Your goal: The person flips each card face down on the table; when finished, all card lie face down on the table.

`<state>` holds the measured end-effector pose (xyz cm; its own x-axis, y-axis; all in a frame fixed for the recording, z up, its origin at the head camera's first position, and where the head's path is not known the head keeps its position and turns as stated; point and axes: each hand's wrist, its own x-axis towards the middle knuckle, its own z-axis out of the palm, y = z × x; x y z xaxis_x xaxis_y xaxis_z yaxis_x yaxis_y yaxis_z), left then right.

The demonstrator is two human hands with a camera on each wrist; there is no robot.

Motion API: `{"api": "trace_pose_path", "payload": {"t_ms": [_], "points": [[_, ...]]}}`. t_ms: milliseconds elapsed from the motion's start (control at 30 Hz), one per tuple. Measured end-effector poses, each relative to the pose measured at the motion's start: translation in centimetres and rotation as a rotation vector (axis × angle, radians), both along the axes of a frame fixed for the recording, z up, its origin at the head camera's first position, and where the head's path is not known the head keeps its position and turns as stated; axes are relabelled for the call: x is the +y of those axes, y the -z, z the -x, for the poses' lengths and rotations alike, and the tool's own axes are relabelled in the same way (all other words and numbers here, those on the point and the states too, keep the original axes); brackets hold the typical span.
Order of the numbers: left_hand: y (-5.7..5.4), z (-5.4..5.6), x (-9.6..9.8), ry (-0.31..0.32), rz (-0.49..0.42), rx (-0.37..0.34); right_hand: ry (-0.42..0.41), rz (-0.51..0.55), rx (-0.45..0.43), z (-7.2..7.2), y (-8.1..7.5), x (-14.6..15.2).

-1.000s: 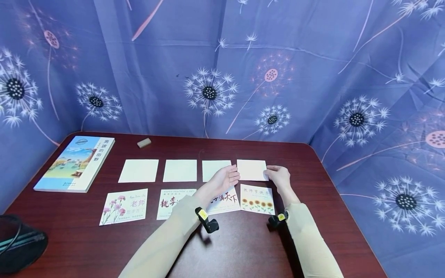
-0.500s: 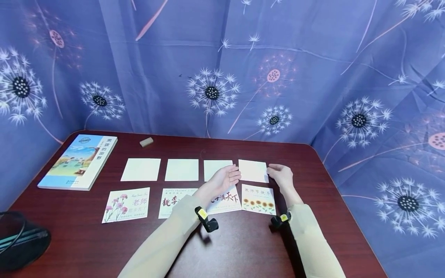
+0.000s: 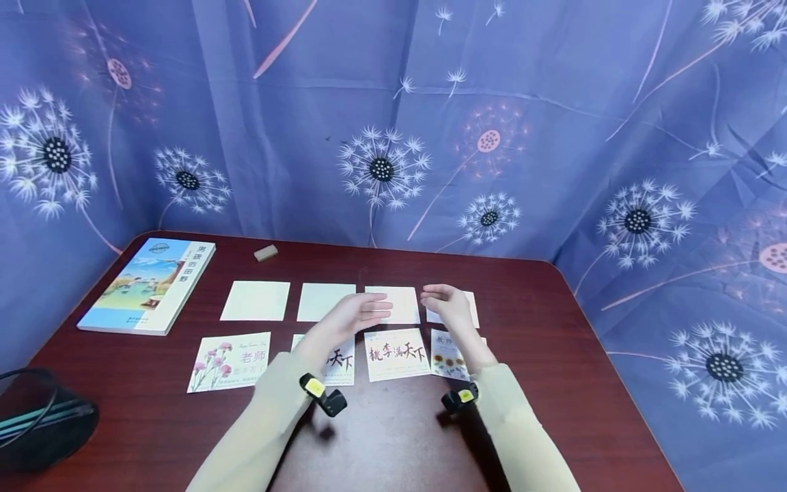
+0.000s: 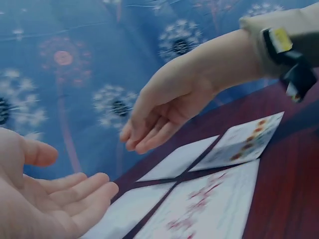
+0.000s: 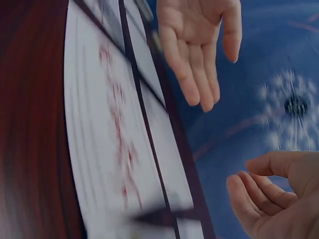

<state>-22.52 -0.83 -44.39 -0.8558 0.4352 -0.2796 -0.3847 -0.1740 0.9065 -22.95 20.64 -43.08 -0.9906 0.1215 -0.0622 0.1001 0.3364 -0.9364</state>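
Note:
My left hand hovers with loose, nearly straight fingers over the second column of cards, hiding parts of the blank card and the calligraphy card. Holding nothing, my right hand hovers over the rightmost column. Behind it lie a blank white card and a sunflower card, both partly covered. Between the hands are another blank card and a red calligraphy card, both flat. In the left wrist view, the right hand's fingers bend loosely above the cards.
Leftmost in the two rows lie a blank card and a pink-flower card. A book rests at the table's left, with a small eraser-like block near the back edge. A dark object with a cord sits front left.
My right hand has let go of the rightmost blank card's right edge and moved left over it. My left hand has moved left, uncovering the third-column cards. The view has shifted slightly.

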Motion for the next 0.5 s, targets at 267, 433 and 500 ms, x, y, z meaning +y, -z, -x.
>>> {"api": "trace_pose_path", "payload": {"t_ms": [267, 433, 500], "points": [[0.1, -2.1, -8.5, -0.041, 0.037, 0.01, -0.174, 0.049, 0.012, -0.8, 0.4, -8.0], [-0.4, -3.7, -13.4, -0.075, 0.074, 0.021, -0.321, 0.122, -0.022, -2.1, 0.9, -13.1], [-0.8, -4.2, -15.2, -0.099, 0.093, 0.021, -0.364, 0.111, -0.035, -2.8, 1.0, -15.0]]}}
